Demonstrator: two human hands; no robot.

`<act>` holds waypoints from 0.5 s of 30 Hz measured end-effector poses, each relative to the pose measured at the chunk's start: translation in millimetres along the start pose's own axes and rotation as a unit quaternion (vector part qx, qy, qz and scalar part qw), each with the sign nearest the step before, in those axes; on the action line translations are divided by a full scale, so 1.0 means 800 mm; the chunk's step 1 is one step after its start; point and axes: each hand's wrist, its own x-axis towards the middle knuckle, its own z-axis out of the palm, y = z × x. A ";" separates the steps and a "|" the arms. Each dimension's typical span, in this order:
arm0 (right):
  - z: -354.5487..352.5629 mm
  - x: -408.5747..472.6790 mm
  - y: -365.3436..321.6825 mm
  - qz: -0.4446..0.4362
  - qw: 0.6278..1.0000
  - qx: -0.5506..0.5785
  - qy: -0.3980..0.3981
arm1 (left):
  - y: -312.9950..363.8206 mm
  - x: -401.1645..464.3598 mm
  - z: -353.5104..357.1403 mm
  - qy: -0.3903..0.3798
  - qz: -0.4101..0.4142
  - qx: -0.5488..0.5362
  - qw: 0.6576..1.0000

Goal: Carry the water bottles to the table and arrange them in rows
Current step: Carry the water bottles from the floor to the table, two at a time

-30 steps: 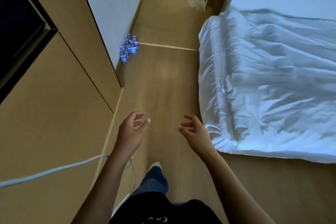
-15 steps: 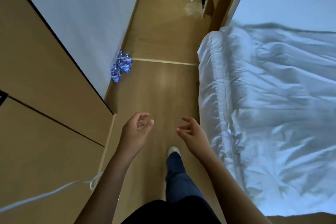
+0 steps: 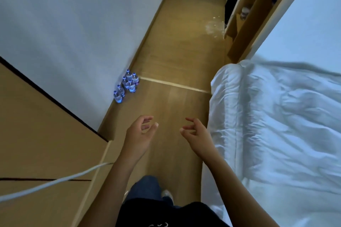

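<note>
Several small water bottles (image 3: 127,85) with blue caps and labels stand upright in a cluster on the wooden floor, against the white wall on the left. My left hand (image 3: 138,134) hovers in front of me with loosely curled fingers and holds nothing. My right hand (image 3: 197,133) hangs beside it, also loosely curled and empty. Both hands are nearer to me than the bottles and well apart from them. No table is in view.
A bed with a rumpled white duvet (image 3: 273,125) fills the right side. A wooden cabinet (image 3: 46,143) lines the left, with a white cable (image 3: 55,182) across it. The wooden floor (image 3: 177,57) runs ahead between them toward open wooden shelving (image 3: 245,16).
I have walked forward along the aisle; the bottles sit lower and closer in the view. Both hands keep the same loosely curled pose.
</note>
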 end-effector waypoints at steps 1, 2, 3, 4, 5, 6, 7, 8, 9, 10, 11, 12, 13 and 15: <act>-0.004 0.020 -0.004 -0.002 1.000 -0.003 -0.003 | 0.005 0.019 0.003 0.002 -0.002 -0.004 1.000; -0.008 0.041 -0.009 -0.003 1.000 -0.003 -0.004 | 0.010 0.039 0.007 0.004 -0.004 -0.006 1.000; -0.012 0.063 -0.013 -0.002 1.000 0.000 -0.004 | 0.016 0.059 0.011 0.005 -0.004 -0.007 1.000; -0.015 0.085 -0.018 0.000 1.000 0.003 -0.004 | 0.021 0.080 0.014 0.004 -0.003 -0.006 1.000; -0.018 0.107 -0.023 0.000 1.000 0.002 -0.005 | 0.027 0.102 0.018 0.004 -0.003 -0.004 1.000; -0.020 0.129 -0.028 0.000 1.000 0.001 -0.005 | 0.033 0.125 0.021 0.004 -0.002 -0.002 1.000; -0.023 0.150 -0.033 -0.001 1.000 0.001 -0.005 | 0.039 0.148 0.024 0.004 -0.001 -0.001 1.000; -0.025 0.172 -0.039 -0.001 1.000 0.002 -0.005 | 0.045 0.173 0.027 0.004 0.002 0.001 1.000; -0.028 0.196 -0.045 -0.002 1.000 0.003 -0.005 | 0.052 0.199 0.031 0.003 0.004 0.001 1.000; -0.032 0.221 -0.052 -0.002 1.000 0.002 -0.006 | 0.060 0.227 0.035 0.000 0.004 0.001 1.000; -0.037 0.246 -0.061 -0.003 1.000 -0.001 -0.004 | 0.069 0.255 0.038 -0.004 0.005 -0.001 1.000; -0.042 0.272 -0.071 -0.005 1.000 -0.006 0.000 | 0.079 0.284 0.042 -0.008 0.008 -0.003 1.000; -0.048 0.299 -0.081 -0.006 1.000 -0.008 0.005 | 0.089 0.314 0.044 -0.011 0.011 -0.004 1.000; -0.061 0.347 -0.103 -0.005 1.000 -0.006 0.016 | 0.110 0.369 0.047 -0.013 0.017 -0.008 1.000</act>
